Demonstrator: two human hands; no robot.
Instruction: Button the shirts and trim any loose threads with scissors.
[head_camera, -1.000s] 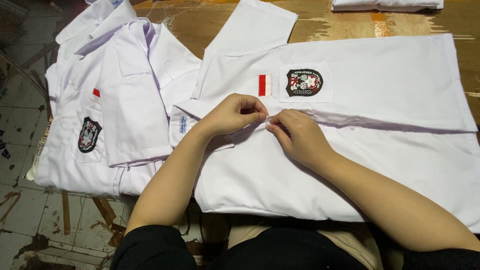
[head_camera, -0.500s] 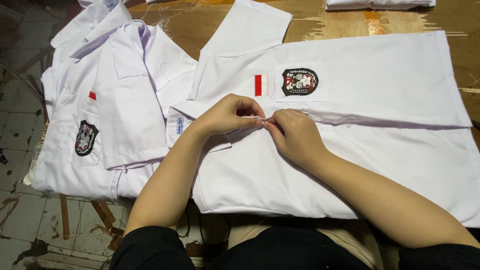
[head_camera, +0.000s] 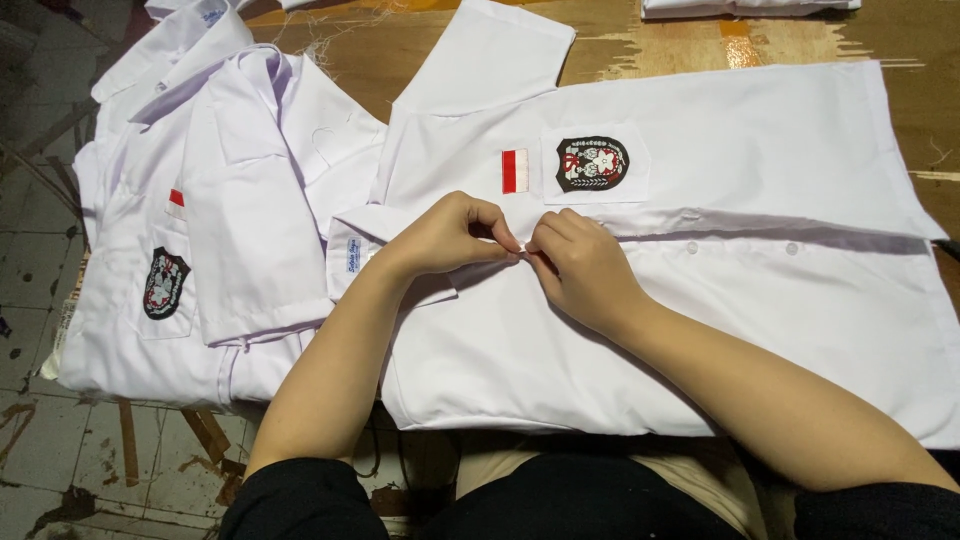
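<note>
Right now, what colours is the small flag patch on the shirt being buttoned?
Red over white, on the flag patch beside the crest badge; head view.

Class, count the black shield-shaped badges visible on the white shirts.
2: one badge on the pocket of the spread shirt above both hands, another badge on the left shirt pile. Others may be hidden.

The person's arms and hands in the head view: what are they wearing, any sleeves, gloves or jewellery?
Both forearms are bare. The left hand and right hand wear no gloves, and no rings, watch or bracelets show. Black sleeves appear only at the bottom edge, near the upper arms, so they look short or pushed up.
</note>
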